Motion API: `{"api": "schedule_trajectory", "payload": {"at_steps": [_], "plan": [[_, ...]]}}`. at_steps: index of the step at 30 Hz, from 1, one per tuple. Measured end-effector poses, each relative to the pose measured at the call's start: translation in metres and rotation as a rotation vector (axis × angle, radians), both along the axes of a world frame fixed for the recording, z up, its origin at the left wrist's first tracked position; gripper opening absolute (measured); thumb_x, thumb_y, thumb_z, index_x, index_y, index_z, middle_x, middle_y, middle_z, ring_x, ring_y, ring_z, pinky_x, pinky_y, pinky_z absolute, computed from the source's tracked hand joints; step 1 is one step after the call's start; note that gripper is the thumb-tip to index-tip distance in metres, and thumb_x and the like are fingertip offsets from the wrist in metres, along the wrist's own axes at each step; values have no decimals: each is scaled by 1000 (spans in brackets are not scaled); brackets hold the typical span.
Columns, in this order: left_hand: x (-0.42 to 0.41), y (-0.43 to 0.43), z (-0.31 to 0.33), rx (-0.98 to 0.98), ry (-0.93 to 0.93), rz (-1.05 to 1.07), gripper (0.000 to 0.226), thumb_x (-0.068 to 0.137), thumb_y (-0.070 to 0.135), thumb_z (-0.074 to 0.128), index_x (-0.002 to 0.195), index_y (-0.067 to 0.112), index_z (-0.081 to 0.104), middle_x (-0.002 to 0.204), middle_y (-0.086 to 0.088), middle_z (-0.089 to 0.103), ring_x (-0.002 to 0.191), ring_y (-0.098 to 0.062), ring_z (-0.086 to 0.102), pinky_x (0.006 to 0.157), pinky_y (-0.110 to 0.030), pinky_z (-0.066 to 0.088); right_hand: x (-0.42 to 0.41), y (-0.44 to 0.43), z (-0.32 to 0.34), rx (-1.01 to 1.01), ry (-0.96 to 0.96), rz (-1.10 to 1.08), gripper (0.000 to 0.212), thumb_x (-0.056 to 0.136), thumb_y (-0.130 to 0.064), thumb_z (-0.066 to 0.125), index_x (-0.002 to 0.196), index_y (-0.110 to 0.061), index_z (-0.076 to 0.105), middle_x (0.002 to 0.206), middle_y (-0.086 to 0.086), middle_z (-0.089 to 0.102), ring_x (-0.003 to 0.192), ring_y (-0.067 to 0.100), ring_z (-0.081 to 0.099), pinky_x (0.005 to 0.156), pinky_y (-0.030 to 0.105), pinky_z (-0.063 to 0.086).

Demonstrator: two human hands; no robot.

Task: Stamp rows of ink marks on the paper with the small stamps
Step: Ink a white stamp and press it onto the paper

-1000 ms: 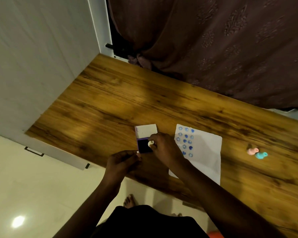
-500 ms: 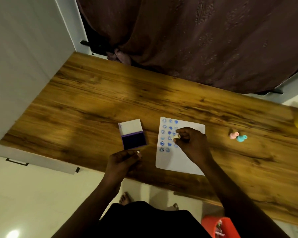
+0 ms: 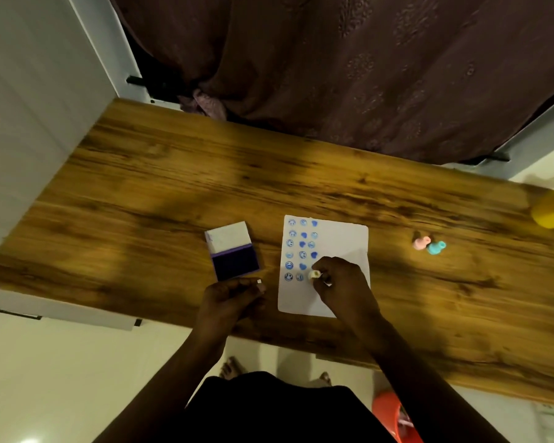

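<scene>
A white paper lies on the wooden table, with three columns of blue stamped marks down its left side. My right hand pinches a small pale stamp and holds it on the paper at the bottom of the third column. An open ink pad with a dark purple pad and a white lid sits left of the paper. My left hand rests on the table just below the ink pad, fingers curled, a small white bit at its fingertips.
A pink stamp and a teal stamp lie on the table right of the paper. A yellow object sits at the far right edge. A dark curtain hangs behind the table. An orange container stands on the floor.
My right hand carried the stamp from the ink pad across to the paper, then down the third column to its bottom row. My left hand stayed by the ink pad.
</scene>
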State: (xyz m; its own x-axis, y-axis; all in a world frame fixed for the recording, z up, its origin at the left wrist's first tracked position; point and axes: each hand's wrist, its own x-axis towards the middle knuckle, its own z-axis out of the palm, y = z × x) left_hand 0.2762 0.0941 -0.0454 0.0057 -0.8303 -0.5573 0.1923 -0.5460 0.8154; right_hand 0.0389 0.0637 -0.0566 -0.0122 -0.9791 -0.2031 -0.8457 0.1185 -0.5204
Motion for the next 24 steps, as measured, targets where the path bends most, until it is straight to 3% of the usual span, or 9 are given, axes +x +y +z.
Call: {"api": "schedule_trajectory", "payload": {"at_steps": [12,20,24], "plan": [[-1,-5,-5,30,7,10,9,84,7,80,87,15,83,96,-11,82,100,-38,77,99,-60,58,4,0,-9,30,46,-4,34,91,-29,74,122,-17,68,135,0,68,119,21,68,100,34,56],[-8,-9,1,11,11,35,14,82,7,82,91,16,79,108,-17,79,102,-39,77,93,-57,61,5,-6,-3,25,69,16,31,92,-31,73,119,-17,68,136,0,67,124,22,65,100,30,53],[-13,-9,4,-11,11,14,12,82,8,82,93,14,80,104,-13,81,98,-33,79,89,-51,64,-10,-5,12,-19,-99,-94,25,86,-29,80,105,-16,72,118,0,75,109,16,71,86,21,56]]}}
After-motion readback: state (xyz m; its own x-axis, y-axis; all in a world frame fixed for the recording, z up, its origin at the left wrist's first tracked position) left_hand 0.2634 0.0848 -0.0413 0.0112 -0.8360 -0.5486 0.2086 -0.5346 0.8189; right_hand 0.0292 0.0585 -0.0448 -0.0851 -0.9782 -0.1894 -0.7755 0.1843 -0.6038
